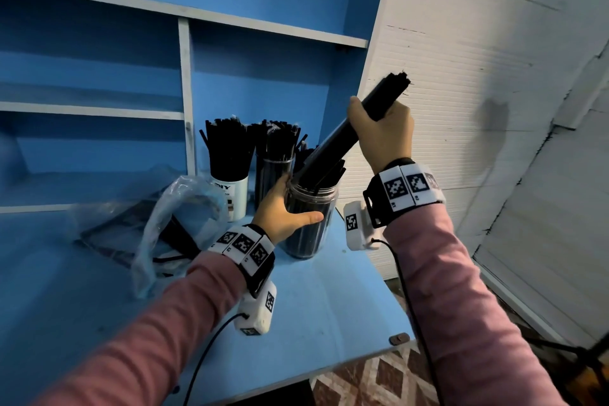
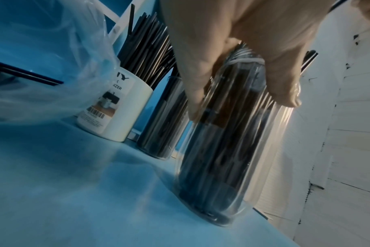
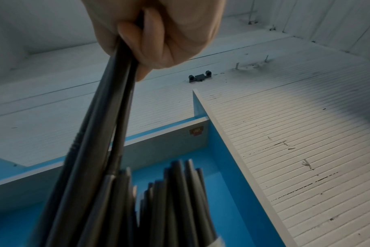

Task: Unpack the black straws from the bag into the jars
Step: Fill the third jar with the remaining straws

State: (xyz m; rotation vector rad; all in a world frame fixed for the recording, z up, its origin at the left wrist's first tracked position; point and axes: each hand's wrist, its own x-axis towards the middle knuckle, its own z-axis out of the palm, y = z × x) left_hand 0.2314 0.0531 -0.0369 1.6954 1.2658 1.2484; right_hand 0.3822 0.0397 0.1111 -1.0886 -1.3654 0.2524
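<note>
surroundings: white labelled tub point(image 1: 230, 194) and second clear jar point(image 1: 273, 175), both packed with straws, just behind front jar; crumpled clear bag point(image 1: 171, 224) to their left on blue desk point(image 1: 329, 306)
front jar point(image 1: 309, 221): clear smooth plastic cylinder, left hand point(image 1: 283, 211) wrapped round its side
straw bundle point(image 1: 349, 132): thin black tubes, tilted, lower ends inside front jar, right hand point(image 1: 382, 135) fisted round the upper part

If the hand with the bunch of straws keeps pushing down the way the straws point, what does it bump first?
Probably the clear jar that the left hand steadies: the right hand's bundle slants down into its mouth, among straws already inside.
</note>
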